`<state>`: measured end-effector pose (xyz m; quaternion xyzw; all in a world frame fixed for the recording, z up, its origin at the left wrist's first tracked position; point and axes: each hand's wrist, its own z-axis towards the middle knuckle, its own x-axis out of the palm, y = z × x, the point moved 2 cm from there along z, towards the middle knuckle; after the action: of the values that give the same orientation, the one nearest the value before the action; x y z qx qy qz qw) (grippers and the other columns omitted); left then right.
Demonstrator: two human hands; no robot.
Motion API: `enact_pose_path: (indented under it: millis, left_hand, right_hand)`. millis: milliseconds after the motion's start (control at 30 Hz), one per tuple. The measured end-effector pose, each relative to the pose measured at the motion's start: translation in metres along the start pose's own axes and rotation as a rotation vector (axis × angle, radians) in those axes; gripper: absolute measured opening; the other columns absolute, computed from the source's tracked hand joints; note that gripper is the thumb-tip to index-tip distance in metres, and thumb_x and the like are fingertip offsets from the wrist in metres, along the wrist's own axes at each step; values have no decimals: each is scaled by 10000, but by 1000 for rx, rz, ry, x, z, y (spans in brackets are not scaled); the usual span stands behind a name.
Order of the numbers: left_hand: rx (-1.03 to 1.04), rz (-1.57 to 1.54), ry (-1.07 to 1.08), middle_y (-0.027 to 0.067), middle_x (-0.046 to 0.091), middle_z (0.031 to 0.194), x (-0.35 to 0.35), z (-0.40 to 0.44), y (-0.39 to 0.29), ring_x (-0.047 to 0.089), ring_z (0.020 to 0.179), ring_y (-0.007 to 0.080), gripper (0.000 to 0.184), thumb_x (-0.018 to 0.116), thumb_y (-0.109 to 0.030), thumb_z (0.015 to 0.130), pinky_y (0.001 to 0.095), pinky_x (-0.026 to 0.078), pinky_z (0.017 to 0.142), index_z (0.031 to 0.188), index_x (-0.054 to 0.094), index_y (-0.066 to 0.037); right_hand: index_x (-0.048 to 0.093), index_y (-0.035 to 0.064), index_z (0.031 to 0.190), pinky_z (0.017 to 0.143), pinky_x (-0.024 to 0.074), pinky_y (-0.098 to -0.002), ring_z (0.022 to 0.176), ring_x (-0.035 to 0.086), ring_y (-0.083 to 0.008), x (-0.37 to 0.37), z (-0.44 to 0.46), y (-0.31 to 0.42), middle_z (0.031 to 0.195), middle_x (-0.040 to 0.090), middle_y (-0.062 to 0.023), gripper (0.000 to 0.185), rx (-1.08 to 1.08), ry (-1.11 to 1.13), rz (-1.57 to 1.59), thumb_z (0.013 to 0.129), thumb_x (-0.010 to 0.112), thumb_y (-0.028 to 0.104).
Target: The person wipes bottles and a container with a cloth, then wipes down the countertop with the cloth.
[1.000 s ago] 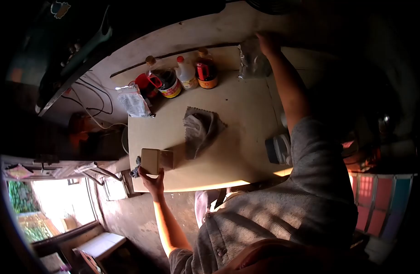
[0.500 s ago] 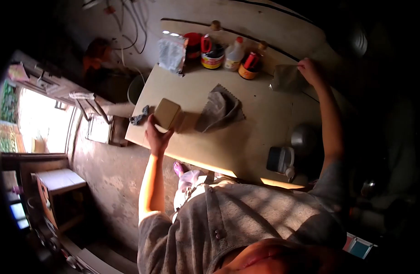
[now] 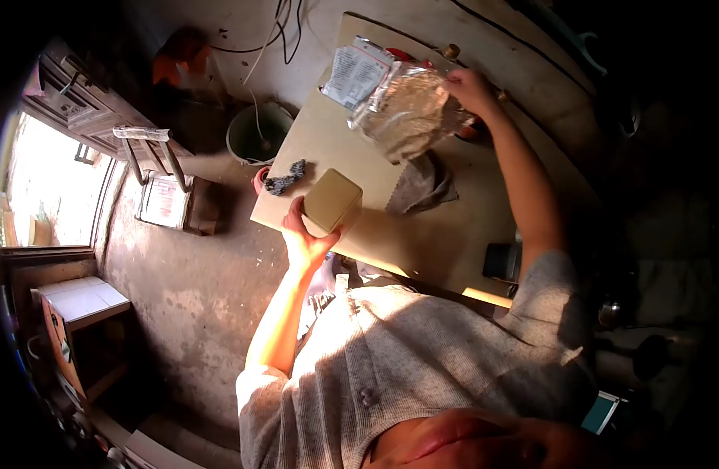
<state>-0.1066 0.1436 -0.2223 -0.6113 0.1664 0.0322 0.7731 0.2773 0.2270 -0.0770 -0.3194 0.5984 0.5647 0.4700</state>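
My left hand is closed around the lower end of a pale rectangular canister at the table's near left edge. High over the far part of the table, my right hand grips the edge of a crinkled silver foil bag. Below the bag lies a crumpled grey cloth, partly covered by it. A dark, rumpled scrap rests left of the canister. Behind the foil bag stands a printed silver packet. The bag hides most of the jars at the back.
A bucket with a hose or cord stands on the floor past the table's left edge. A dark container sits at the table's near right. Further left is a small cabinet with a white tiled top.
My right hand has swung the foil bag from the table's far right leftward, over the cloth and in front of the jars. The canister stays in my left hand. The camera view has shifted.
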Motion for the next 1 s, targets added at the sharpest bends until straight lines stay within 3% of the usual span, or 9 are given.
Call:
enact_pose_path:
  millis: [200,300,467,567,667,800,900,933,1000]
  left_hand:
    - [-240,-142,68,194,474,1127,-45,-16,19,456,1073,294,890,789,-268,490,385,352,934,1214,363,28]
    - [-253,-73,34,184,472,1130,-62,-18,24,444,1090,291,883,789,-252,503,379,339,948,1228,359,11]
    - [-271,-132,-15,145,470,1127,-79,-18,39,443,1073,259,852,775,-210,510,365,334,945,1233,368,-14]
    - [-275,-116,-4,75,448,1075,-87,-13,31,408,1038,193,798,757,-166,523,325,308,939,1206,365,-43]
    - [-269,-85,11,75,447,1077,-90,-13,30,412,1034,194,792,761,-164,521,321,304,937,1197,369,-41]
    - [-269,-110,27,84,440,1092,-89,-13,29,406,1050,199,798,755,-156,524,326,298,944,1206,358,-34]
    - [-270,-144,49,106,417,1157,-85,-12,26,389,1107,215,817,746,-136,540,337,282,970,1236,333,-25]
    - [-240,-147,54,108,418,1158,-82,-11,25,387,1112,218,818,742,-117,544,341,279,975,1243,327,-25]
    - [-177,-206,85,115,418,1166,-76,-10,25,387,1117,223,814,738,-74,568,356,281,978,1257,306,-25]
  right_hand:
    - [639,108,801,659,472,-387,745,614,-266,55,60,75,779,635,-90,161,134,34,-212,744,565,239]
    - [621,85,713,551,435,-372,610,578,-252,80,107,74,636,587,-95,169,81,-88,-329,754,563,238]
    - [599,95,657,534,430,-416,613,570,-262,118,180,59,653,586,-95,184,78,-80,-418,784,526,207]
    - [641,112,736,586,465,-418,688,597,-276,135,195,58,730,617,-110,164,167,-112,-464,799,522,207]
    - [651,60,894,728,477,-437,895,601,-313,122,189,76,955,627,-160,217,300,-135,-467,815,499,194]
    - [649,50,906,747,465,-450,921,593,-320,122,179,73,982,617,-177,219,431,-222,-284,804,496,169]
    - [643,99,953,763,456,-444,909,588,-322,135,165,65,937,628,-145,238,288,-302,-298,771,498,149]
    - [585,132,1075,783,442,-461,904,580,-326,141,161,65,939,617,-144,330,175,-596,-164,752,523,138]
    - [402,139,1262,843,414,-465,1009,522,-319,143,123,73,1071,552,-150,529,299,-522,-69,755,552,139]
